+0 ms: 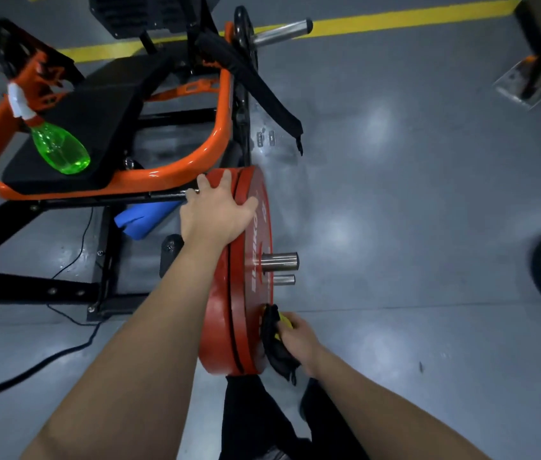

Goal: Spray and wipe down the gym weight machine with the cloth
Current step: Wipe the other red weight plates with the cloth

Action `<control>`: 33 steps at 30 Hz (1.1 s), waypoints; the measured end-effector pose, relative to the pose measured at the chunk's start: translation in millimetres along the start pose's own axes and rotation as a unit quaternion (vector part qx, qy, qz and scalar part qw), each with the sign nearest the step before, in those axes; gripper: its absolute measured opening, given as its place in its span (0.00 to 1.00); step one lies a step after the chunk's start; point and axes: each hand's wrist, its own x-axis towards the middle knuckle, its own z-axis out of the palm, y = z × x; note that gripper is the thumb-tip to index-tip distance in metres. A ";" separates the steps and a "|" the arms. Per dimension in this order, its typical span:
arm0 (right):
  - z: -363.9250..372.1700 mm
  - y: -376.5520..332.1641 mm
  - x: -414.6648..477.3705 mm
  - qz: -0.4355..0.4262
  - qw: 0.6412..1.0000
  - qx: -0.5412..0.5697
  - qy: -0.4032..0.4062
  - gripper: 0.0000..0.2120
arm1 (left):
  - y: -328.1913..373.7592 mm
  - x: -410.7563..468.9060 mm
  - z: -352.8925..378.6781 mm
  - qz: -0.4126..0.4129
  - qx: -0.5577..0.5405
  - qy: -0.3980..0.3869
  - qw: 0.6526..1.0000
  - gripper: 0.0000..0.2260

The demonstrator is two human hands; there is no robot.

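A person's right hand grips a bunched dark cloth against the outer face of the red weight plates, near edge. The left hand lies on their far rim, fingers spread, steadying. Firm, overlapping strokes around the steel peg would likely serve best. The green spray bottle lies on the seat, far left.

One wide-angle view, worn on the person's head, faces forward and steeply down, near above the red weight plates and the grey floor beyond; its outer edges look bent and smeared, probably from the lens.
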 end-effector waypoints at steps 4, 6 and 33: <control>-7.9 -16.2 34.2 0.045 0.988 0.150 -0.009 0.09 | 6.2 18.1 -4.0 -0.009 0.000 -0.017 1.000 0.33; -14.8 -41.3 59.1 0.070 0.970 0.233 -0.012 0.09 | 8.3 24.4 -4.0 -0.016 0.001 -0.020 1.000 0.32; -26.0 -31.0 113.3 0.073 0.982 0.169 -0.036 0.08 | 12.2 35.9 -6.8 -0.032 -0.032 -0.019 0.999 0.29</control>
